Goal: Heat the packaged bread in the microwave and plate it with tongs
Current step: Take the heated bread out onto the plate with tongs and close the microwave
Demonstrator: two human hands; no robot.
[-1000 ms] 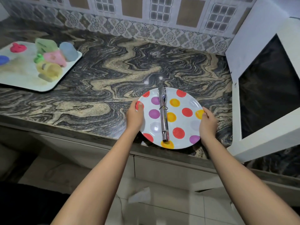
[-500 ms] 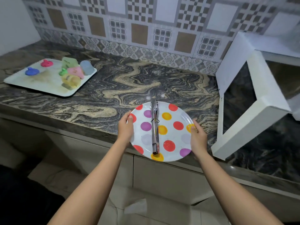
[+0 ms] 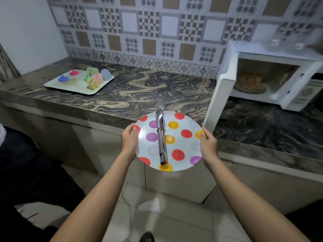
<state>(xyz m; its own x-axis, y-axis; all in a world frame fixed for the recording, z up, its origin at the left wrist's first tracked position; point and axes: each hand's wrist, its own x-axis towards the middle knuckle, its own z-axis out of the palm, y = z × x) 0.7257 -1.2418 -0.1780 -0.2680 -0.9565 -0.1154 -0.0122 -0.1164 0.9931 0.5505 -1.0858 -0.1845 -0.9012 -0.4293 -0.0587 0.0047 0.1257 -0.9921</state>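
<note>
A white plate (image 3: 185, 145) with coloured dots is held in the air just off the counter's front edge. My left hand (image 3: 129, 139) grips its left rim and my right hand (image 3: 208, 143) grips its right rim. Closed metal tongs (image 3: 161, 137) lie lengthwise across the plate's middle. At the right, the white microwave (image 3: 272, 95) stands with its door (image 3: 218, 100) swung open. Inside it, the bread (image 3: 251, 80) looks brown and blurred on the turntable.
The marbled counter (image 3: 139, 95) runs across the view under a patterned tile wall. A white tray (image 3: 70, 84) with several coloured plastic shapes sits at the counter's back left. The open microwave door juts out over the counter beside the plate. Tiled floor lies below.
Both hands have lifted the plate with the tongs off the counter and drawn it back past the edge. The view has pulled back and now shows the microwave's inside.
</note>
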